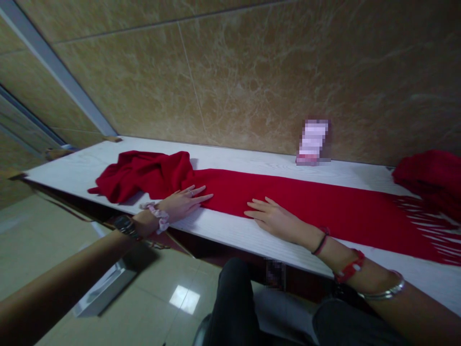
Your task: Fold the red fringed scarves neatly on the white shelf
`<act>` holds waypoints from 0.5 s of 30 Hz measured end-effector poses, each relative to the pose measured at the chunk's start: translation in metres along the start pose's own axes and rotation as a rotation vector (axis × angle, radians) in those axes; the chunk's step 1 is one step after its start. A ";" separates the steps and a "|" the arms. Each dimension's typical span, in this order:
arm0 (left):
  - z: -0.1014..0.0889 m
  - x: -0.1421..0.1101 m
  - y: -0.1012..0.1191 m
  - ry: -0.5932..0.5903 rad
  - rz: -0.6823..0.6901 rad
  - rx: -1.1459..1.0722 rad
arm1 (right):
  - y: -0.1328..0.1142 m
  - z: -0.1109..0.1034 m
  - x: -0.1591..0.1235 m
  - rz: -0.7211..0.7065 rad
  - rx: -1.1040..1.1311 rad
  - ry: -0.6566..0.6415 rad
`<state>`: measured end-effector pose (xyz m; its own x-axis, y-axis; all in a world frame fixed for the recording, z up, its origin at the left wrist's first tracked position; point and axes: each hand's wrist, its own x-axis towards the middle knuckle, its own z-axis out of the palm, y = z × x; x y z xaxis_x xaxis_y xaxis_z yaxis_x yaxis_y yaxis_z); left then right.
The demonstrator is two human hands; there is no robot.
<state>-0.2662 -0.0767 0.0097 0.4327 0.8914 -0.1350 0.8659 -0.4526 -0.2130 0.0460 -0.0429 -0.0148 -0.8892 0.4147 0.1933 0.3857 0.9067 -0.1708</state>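
Observation:
A long red scarf [317, 202] lies along the white table, spread flat in the middle and right, with a fringe at its right end. Its left part is heaped in loose folds. My left hand [183, 204] rests palm down at the scarf's near edge, beside the heap, fingers stretched out. Further right, my right hand [275, 218] lies flat on the near edge of the smooth stretch, its fingers extended to the left. Neither hand grips the cloth.
Another bunched red cloth [428, 178] sits at the table's right end. A blurred-out phone-like object [313, 142] leans on the marble wall [230, 81]. The narrow white table [223, 221] stands against that wall. A white box-like object [104, 283] is on the floor at left.

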 end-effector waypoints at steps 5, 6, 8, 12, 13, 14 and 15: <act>-0.009 0.003 0.000 0.063 -0.070 0.100 | 0.001 0.001 -0.002 -0.001 -0.010 -0.012; -0.008 0.004 0.001 0.058 -0.063 0.108 | 0.001 0.001 -0.002 -0.001 -0.013 -0.015; -0.003 0.005 0.000 0.016 -0.035 0.104 | 0.000 0.000 -0.002 0.001 -0.020 -0.029; 0.003 0.007 -0.006 -0.028 -0.048 0.115 | -0.001 -0.001 -0.002 0.019 -0.035 -0.054; 0.002 0.008 -0.008 -0.011 -0.057 0.130 | -0.001 -0.001 -0.002 0.022 -0.035 -0.051; 0.002 0.009 -0.010 0.012 -0.071 0.145 | -0.001 -0.001 -0.002 0.025 -0.033 -0.047; 0.002 0.010 -0.010 0.036 -0.097 0.155 | -0.001 -0.001 -0.002 0.026 -0.031 -0.045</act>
<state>-0.2713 -0.0627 0.0089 0.3604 0.9300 -0.0723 0.8559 -0.3605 -0.3707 0.0472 -0.0446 -0.0139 -0.8887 0.4349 0.1455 0.4156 0.8979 -0.1451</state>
